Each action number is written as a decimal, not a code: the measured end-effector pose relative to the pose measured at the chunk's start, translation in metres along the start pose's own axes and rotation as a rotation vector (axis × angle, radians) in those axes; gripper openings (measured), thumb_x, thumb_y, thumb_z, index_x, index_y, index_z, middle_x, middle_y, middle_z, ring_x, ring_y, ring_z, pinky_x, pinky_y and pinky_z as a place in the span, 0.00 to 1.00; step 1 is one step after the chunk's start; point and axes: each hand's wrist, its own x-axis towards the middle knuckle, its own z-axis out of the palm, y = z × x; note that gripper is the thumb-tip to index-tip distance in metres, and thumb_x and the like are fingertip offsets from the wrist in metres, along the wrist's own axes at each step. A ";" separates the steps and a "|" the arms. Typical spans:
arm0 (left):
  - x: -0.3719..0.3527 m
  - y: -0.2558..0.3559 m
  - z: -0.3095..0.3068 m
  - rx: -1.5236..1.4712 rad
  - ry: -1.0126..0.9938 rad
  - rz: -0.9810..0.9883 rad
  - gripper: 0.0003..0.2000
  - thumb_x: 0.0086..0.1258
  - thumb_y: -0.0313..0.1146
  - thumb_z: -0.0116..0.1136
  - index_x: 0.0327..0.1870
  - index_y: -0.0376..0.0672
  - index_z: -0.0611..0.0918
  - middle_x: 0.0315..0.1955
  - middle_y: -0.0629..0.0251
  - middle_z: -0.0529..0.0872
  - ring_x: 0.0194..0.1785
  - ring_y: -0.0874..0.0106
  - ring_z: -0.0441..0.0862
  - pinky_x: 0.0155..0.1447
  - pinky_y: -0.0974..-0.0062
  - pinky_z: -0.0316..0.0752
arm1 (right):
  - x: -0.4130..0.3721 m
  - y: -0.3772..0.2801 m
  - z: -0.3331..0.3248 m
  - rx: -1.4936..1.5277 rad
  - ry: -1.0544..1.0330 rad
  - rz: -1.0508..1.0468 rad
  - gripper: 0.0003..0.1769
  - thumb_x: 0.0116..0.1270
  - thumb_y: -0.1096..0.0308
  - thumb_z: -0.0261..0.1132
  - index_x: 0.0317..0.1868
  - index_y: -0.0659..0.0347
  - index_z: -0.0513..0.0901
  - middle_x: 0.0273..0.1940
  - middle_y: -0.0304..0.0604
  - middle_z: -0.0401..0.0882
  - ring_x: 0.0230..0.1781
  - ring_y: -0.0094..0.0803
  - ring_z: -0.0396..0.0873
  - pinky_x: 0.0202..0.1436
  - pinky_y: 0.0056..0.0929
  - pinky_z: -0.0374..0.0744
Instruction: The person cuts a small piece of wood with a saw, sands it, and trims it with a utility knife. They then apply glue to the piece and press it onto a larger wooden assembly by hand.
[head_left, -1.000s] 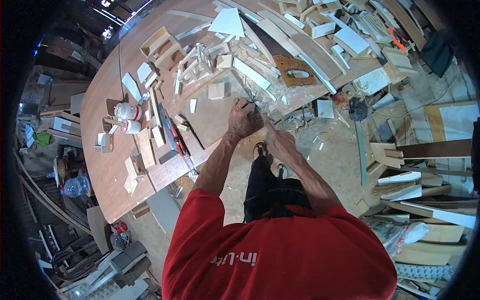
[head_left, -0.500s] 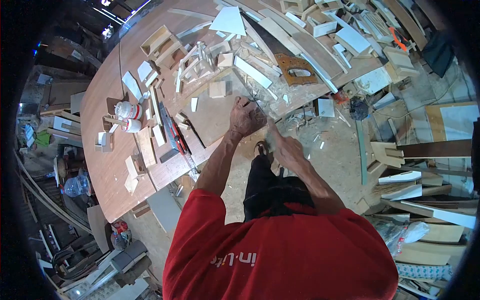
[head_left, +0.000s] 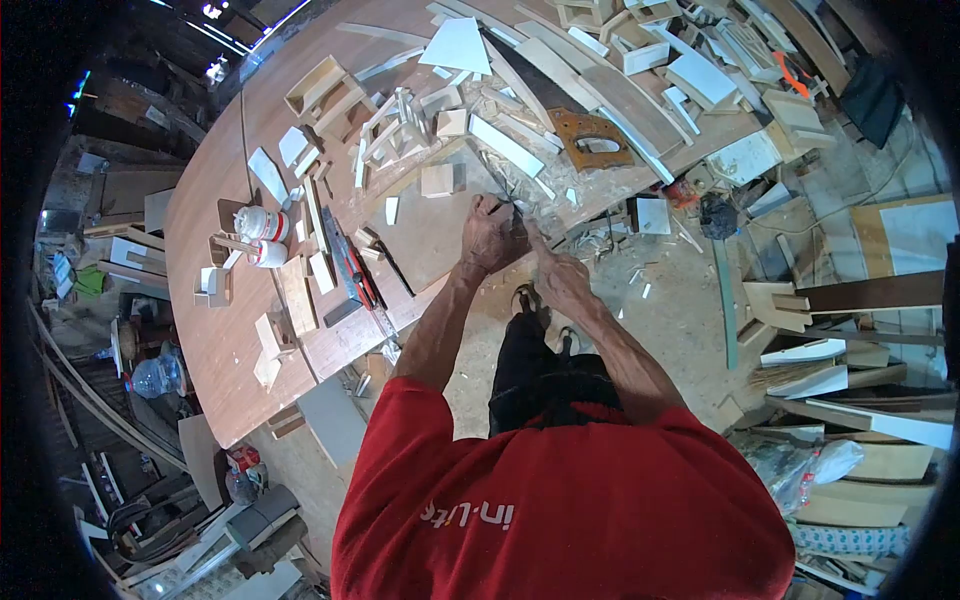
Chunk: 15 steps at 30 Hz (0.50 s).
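At the near edge of the wooden table (head_left: 200, 330), my left hand (head_left: 493, 238) is closed, its fingers curled round something small that I cannot make out. A thin dark shape shows by its fingertips. My right hand (head_left: 562, 280) is closed just to the right and nearer my body, its front end close against the left hand. What it grips is hidden by the fingers. A small pale wood block (head_left: 437, 181) lies beyond my left hand. Farther back rests a handsaw (head_left: 590, 140) with a brown wooden handle.
White-faced offcuts (head_left: 505, 145) and shavings cover the table's far side. On the left stand glue bottles (head_left: 262, 222), a small open wooden box (head_left: 325, 92) and a red-and-black tool (head_left: 358, 272). Boards (head_left: 870, 295) are stacked at the right. Scraps litter the floor (head_left: 640, 330).
My right hand has moved up and left, closer to my left hand. My left hand has stayed almost in place.
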 end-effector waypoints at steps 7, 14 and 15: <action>-0.002 0.005 0.004 0.012 0.015 -0.002 0.13 0.44 0.31 0.68 0.32 0.41 0.81 0.29 0.58 0.77 0.35 0.58 0.75 0.45 0.61 0.68 | 0.001 -0.003 -0.003 -0.070 0.004 0.006 0.51 0.54 0.75 0.59 0.76 0.53 0.42 0.19 0.52 0.77 0.21 0.47 0.78 0.30 0.42 0.75; -0.001 -0.002 0.013 0.054 0.045 0.043 0.11 0.45 0.32 0.68 0.29 0.42 0.80 0.26 0.60 0.77 0.35 0.58 0.75 0.44 0.61 0.68 | 0.000 0.001 -0.003 -0.106 0.005 -0.026 0.52 0.53 0.76 0.59 0.76 0.56 0.41 0.21 0.52 0.78 0.22 0.46 0.78 0.30 0.38 0.76; -0.001 0.001 0.011 0.056 0.052 0.012 0.11 0.45 0.32 0.68 0.28 0.42 0.80 0.25 0.61 0.76 0.35 0.59 0.75 0.44 0.61 0.69 | -0.004 -0.002 -0.006 -0.105 0.000 -0.027 0.52 0.53 0.76 0.59 0.76 0.56 0.41 0.21 0.52 0.78 0.22 0.46 0.78 0.30 0.38 0.76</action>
